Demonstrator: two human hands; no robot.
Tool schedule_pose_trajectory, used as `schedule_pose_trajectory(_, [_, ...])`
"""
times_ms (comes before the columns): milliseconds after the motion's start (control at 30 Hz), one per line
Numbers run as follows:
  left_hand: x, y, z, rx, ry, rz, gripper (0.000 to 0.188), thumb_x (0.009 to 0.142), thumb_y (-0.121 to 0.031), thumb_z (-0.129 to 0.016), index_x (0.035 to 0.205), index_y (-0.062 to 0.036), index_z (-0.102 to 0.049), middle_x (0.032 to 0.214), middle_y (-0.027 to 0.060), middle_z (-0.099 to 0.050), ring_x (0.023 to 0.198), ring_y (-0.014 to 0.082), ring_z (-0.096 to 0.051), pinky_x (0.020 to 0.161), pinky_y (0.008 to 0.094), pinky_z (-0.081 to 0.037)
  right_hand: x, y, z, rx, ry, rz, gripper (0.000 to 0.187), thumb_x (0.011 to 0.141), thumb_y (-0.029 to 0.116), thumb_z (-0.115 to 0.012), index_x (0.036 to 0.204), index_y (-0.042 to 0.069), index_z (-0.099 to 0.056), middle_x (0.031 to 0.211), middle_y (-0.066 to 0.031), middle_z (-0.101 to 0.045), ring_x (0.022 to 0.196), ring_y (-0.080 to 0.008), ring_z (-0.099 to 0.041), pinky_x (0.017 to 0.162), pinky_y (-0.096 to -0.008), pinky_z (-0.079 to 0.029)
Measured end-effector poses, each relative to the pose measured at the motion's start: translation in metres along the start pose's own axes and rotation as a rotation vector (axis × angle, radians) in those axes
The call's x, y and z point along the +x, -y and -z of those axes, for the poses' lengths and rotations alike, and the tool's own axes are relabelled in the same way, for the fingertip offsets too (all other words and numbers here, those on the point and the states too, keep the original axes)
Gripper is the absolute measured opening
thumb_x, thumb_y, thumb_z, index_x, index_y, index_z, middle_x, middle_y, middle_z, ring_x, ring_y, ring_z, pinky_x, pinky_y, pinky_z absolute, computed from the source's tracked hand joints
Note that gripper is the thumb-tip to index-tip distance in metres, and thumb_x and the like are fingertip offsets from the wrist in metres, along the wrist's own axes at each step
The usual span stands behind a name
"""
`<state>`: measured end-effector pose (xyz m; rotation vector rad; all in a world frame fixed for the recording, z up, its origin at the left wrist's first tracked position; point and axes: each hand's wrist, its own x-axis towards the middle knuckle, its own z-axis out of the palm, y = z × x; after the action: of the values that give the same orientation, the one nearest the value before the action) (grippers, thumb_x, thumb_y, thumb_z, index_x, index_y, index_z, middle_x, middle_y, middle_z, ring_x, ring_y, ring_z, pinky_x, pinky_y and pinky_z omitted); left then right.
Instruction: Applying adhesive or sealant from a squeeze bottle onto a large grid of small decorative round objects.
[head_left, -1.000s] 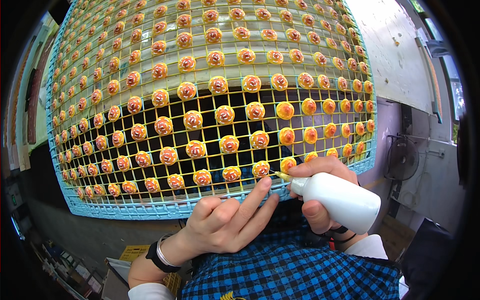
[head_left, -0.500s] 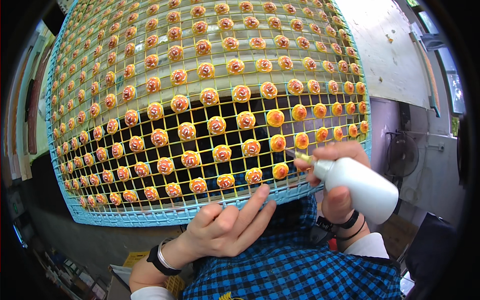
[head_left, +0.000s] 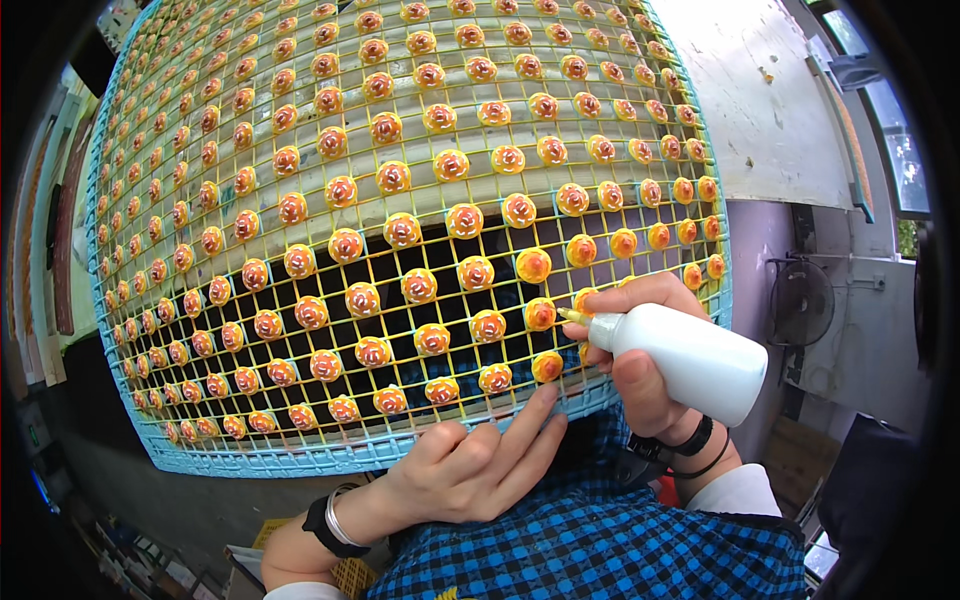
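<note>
My right hand (head_left: 650, 375) is wrapped round a white squeeze bottle (head_left: 695, 362), tilted with its narrow yellowish nozzle (head_left: 570, 315) pointing left. The nozzle tip is right beside a small plain orange-yellow bun-shaped piece (head_left: 540, 314); whether it touches I cannot tell. Many such pieces stand in rows on a wire grid rack (head_left: 300, 462) with a light blue rim. Pieces to the left, such as one decorated piece (head_left: 487, 326), carry white strokes. My left hand (head_left: 480, 465) is at the near rim, two fingers stretched out, one fingertip just below a plain piece (head_left: 547, 367).
Under the far part of the rack is a pale slatted surface (head_left: 330, 150). A white stained board (head_left: 745, 120) stands at the upper right, with a dark fan (head_left: 803, 300) below it. A yellow crate (head_left: 352, 577) is low at the left, beside my left forearm.
The rack has shifted slightly down and left in view. My right hand has moved the bottle left, bringing the nozzle to another plain piece. My left hand stays by the rim.
</note>
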<state>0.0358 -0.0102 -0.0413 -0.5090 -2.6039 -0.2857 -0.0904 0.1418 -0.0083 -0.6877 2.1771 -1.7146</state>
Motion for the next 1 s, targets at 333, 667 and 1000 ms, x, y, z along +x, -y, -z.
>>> schedule_pose_trajectory(333, [0.001,0.0,0.0,0.001,-0.003,0.008,0.018,0.085,-0.022,-0.057,0.096,-0.0254,-0.071,0.111,-0.0079,-0.066,0.07,0.0069,-0.032,0.059,0.0198,-0.026,0.0,0.0,0.002,-0.041,0.03,-0.002,0.034,0.081,0.028,-0.071,0.096,-0.002,-0.063,0.082,-0.0087,-0.061,0.063,-0.013,-0.06,0.056,-0.0236,-0.047])
schedule_pose_trajectory(667, [0.002,0.002,0.002,0.001,0.002,-0.005,0.019,0.084,-0.021,-0.058,0.096,-0.0246,-0.071,0.111,-0.0075,-0.066,0.068,0.0071,-0.031,0.058,0.0199,-0.026,0.001,0.008,0.005,-0.056,0.023,0.018,0.037,0.081,0.031,-0.07,0.096,-0.003,-0.063,0.086,-0.0106,-0.062,0.069,-0.0161,-0.061,0.06,-0.0255,-0.048])
schedule_pose_trajectory(1000, [0.001,0.002,0.001,-0.003,0.012,-0.026,0.017,0.085,-0.022,-0.057,0.097,-0.0243,-0.07,0.112,-0.008,-0.066,0.068,0.0069,-0.031,0.056,0.0193,-0.025,0.031,0.002,0.003,-0.043,0.02,-0.003,0.017,0.08,0.014,-0.069,0.09,0.0,-0.065,0.083,-0.0087,-0.064,0.066,-0.0149,-0.062,0.058,-0.0252,-0.048])
